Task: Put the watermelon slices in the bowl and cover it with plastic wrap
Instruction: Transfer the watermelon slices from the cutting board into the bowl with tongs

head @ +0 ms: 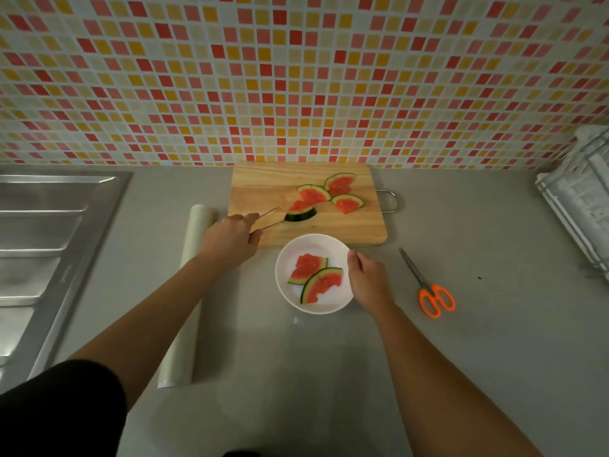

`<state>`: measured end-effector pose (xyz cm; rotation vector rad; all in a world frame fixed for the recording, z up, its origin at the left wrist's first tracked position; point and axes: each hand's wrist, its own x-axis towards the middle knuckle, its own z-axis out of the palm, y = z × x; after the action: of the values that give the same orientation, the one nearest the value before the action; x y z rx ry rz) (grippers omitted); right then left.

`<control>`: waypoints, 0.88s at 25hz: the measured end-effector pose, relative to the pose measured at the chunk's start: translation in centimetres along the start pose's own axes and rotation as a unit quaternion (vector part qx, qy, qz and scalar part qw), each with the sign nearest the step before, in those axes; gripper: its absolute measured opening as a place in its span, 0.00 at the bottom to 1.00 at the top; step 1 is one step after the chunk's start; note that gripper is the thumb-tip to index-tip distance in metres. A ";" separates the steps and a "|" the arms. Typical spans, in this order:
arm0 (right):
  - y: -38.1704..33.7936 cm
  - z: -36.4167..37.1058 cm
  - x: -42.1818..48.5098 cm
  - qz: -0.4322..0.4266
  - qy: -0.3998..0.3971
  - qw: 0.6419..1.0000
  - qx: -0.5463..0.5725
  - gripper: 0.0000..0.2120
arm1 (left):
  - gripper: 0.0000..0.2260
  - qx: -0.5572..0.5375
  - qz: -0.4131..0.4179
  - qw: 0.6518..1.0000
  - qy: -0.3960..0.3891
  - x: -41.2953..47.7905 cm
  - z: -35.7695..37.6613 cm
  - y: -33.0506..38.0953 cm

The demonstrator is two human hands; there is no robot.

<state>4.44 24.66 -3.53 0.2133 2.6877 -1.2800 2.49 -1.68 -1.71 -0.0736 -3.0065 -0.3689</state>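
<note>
Left hand (230,239) pinches chopsticks (268,217) onto a slice (300,211) on the board (263,179), eleven o'clock of the bowl (286,258). Right hand (369,282) grips its rim at three o'clock, likely steadying it. Two slices (321,285) lie inside.

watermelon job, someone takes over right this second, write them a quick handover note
Left hand grips wooden chopsticks, tips at the nearest slice on the cutting board.
Right hand holds the rim of the white bowl.
Done: two slices in the bowl.
Left: four slices on the board to move, then covering. The plastic wrap roll lies on the counter left of the bowl, scissors to its right.
</note>
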 end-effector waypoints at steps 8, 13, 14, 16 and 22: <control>-0.1 0.1 -0.1 0.001 0.002 1.000 -0.005 0.20 | 0.17 -0.170 -0.105 0.979 -0.026 -0.1 2.5 1.5; -0.1 0.0 -0.2 0.001 0.000 1.000 -0.006 0.19 | 0.15 -0.166 -0.090 0.982 0.012 0.0 2.6 1.9; -0.1 0.1 -0.2 0.003 0.000 1.000 -0.004 0.19 | 0.13 -0.174 -0.080 0.981 0.023 -0.2 2.5 2.0; -0.1 0.0 -0.2 0.008 0.001 1.000 -0.001 0.19 | 0.11 -0.217 -0.081 0.972 0.036 -0.4 2.2 2.3; -0.2 0.1 -0.2 0.010 0.004 1.000 -0.001 0.19 | 0.12 -0.461 -0.135 0.877 -0.011 -2.0 -0.9 1.7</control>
<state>4.63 24.45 -3.38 0.2458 2.6868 -1.2726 4.71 -0.32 -0.73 0.2669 -2.5488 -1.7807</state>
